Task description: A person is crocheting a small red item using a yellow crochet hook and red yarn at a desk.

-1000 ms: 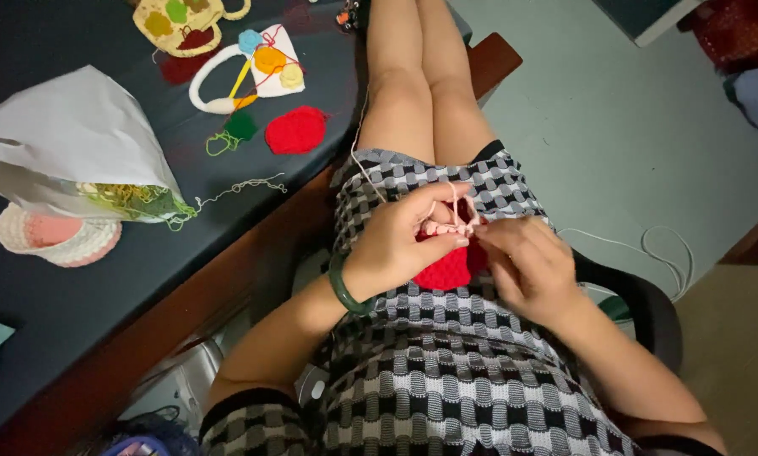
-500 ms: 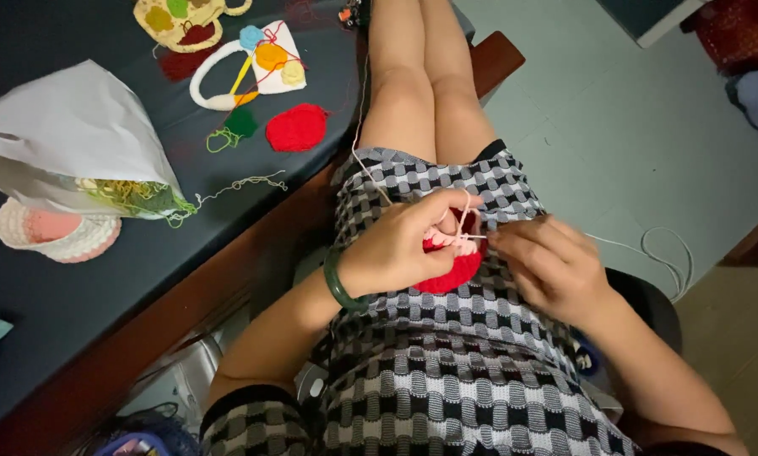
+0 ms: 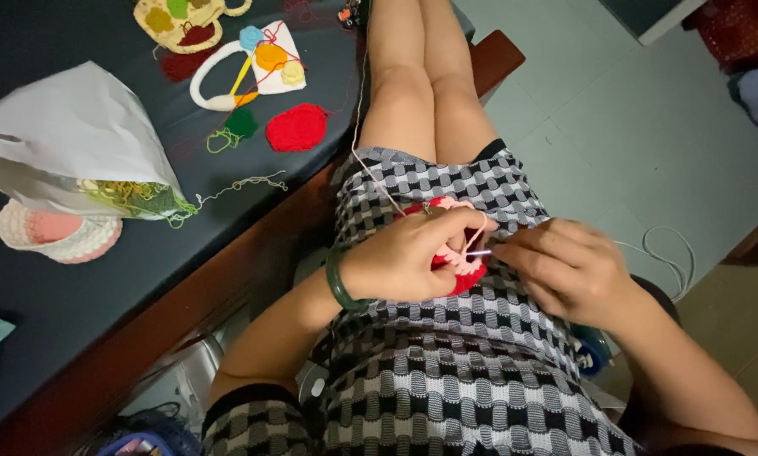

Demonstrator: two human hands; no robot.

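Most of the red crochet piece (image 3: 462, 272) is hidden: the left hand (image 3: 408, 257) is curled over it, so only a red lobe with a pink scalloped edge shows under the fingers and a strip of pink above the knuckles. It lies on the lap between the two hands, touching both. The right hand (image 3: 565, 268) is closed in a pinch on a thin metal crochet hook (image 3: 479, 252); only a short bright stretch of the shaft shows between the hands, and its tip is too small to make out. A pale yarn strand (image 3: 369, 162) runs from the left hand's fingers up past the knees and is lost at the top edge. A dark green bangle (image 3: 338, 283) rings the left wrist.

Left of the left hand, the dark worktop (image 3: 100, 295) ends in a brown wooden edge just beside the lap, leaving little room on that side. Right of the right hand there is open pale tiled floor (image 3: 615, 127), with a loop of thin cord (image 3: 674, 253) lying on it.

On the worktop, well apart from the hands, are soft knitted shapes: a flat red crochet heart (image 3: 296, 127), a small green piece (image 3: 240, 123), and a white crinkled bag (image 3: 67, 139) spilling tangled yellow-green yarn. A round cream basket (image 3: 54, 236) with a pink inside is partly tucked under the bag.
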